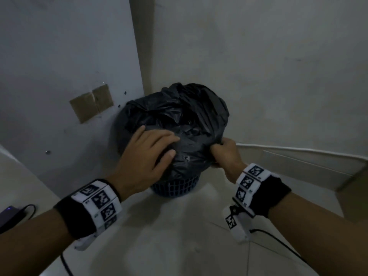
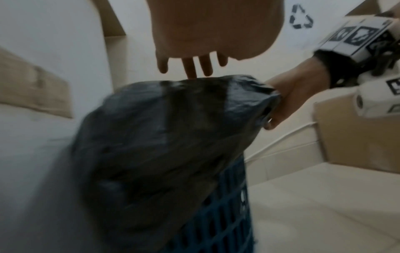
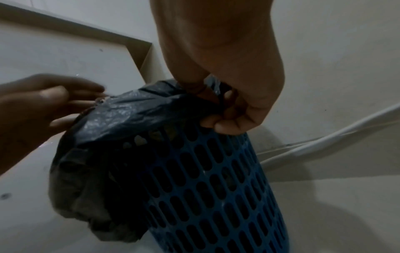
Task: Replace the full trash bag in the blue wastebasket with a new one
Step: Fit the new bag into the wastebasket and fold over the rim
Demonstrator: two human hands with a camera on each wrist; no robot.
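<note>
A black trash bag lines the blue slotted wastebasket that stands in a corner of the floor, its edge folded down over the rim. My left hand lies over the near top of the trash bag with its fingers straight and spread. My right hand pinches a bunch of the bag's edge at the right side of the rim. In the right wrist view the right hand's fingers curl round the black plastic above the wastebasket. The bag's inside is hidden.
White walls close in behind and to the left of the basket, with a brown patch on the left panel. A cardboard box lies to the right. A dark device with a cable sits at the lower left, and another cable trails from my right wrist.
</note>
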